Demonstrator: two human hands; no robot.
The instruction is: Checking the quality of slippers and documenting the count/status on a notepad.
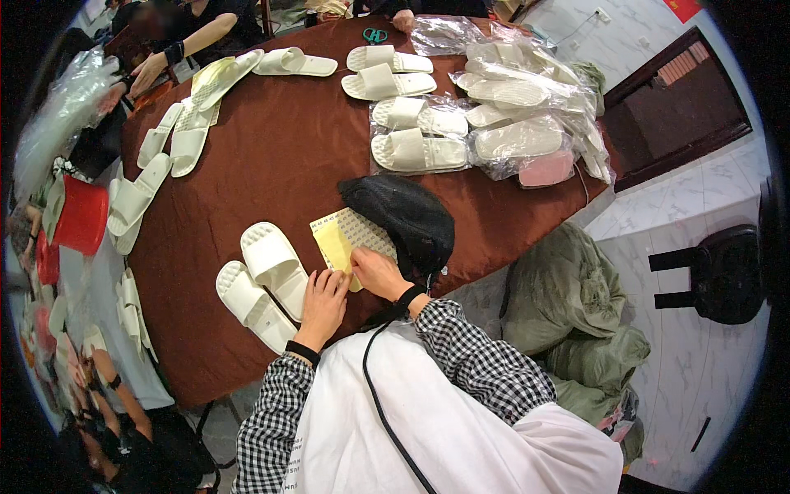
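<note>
In front of me a pair of cream slippers lies side by side, the right slipper [275, 262] slightly farther off than the left slipper [247, 298]. My left hand [324, 311] rests beside the right slipper, fingers stretched toward the lower edge of a sticker sheet [369, 233]. This sheet has small printed marks and a plain yellow part. With fingers bent in a pinch, my right hand [377, 272] is at the yellow part's right edge. A black mesh cap [403, 218] touches the sheet's right side. The fingertips' exact contact is partly hidden.
Several bagged slippers [514, 90] are piled at the far right of the brown-covered table [271, 140]. Unbagged pairs line its far and left edges. Teal scissors [375, 35] lie at the back. Other people's hands [148, 72] show at far left; green sacks [564, 284] stand right.
</note>
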